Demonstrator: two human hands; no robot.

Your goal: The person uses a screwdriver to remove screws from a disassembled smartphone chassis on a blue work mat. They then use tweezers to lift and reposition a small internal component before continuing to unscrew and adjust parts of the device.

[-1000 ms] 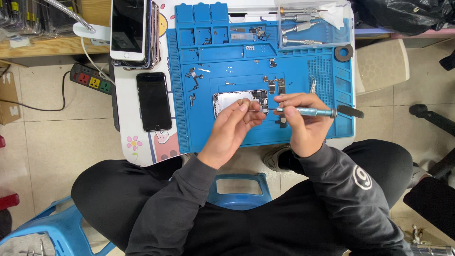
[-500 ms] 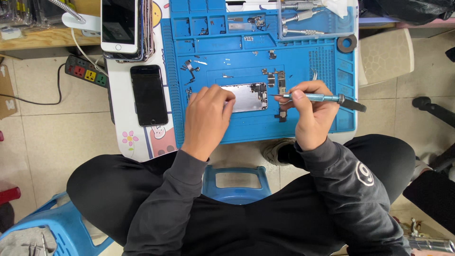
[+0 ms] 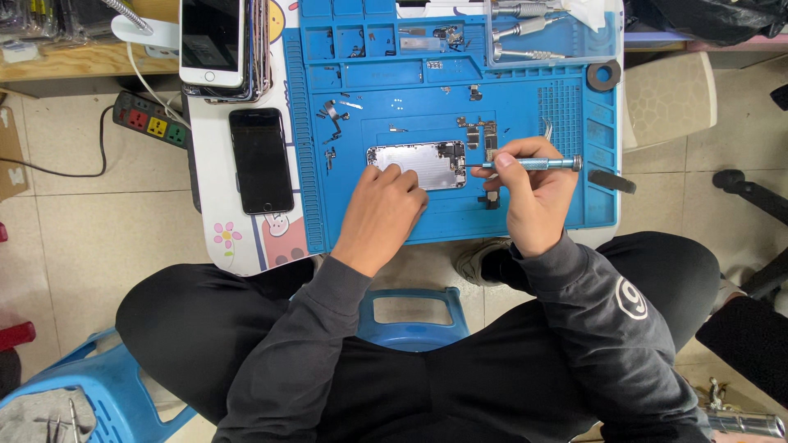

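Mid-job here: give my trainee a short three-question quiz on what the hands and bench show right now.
1. True or false: the right hand holds a slim screwdriver.
2. What does the left hand rest on?
A. black phone
B. opened phone chassis
C. power strip
3. Fill in: the black phone lies to the ___ of the blue mat in the picture.

Key
1. True; its tip points at the opened phone chassis.
2. B
3. left

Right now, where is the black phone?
In the head view, the black phone lies face up left of the blue mat, below the white phone.
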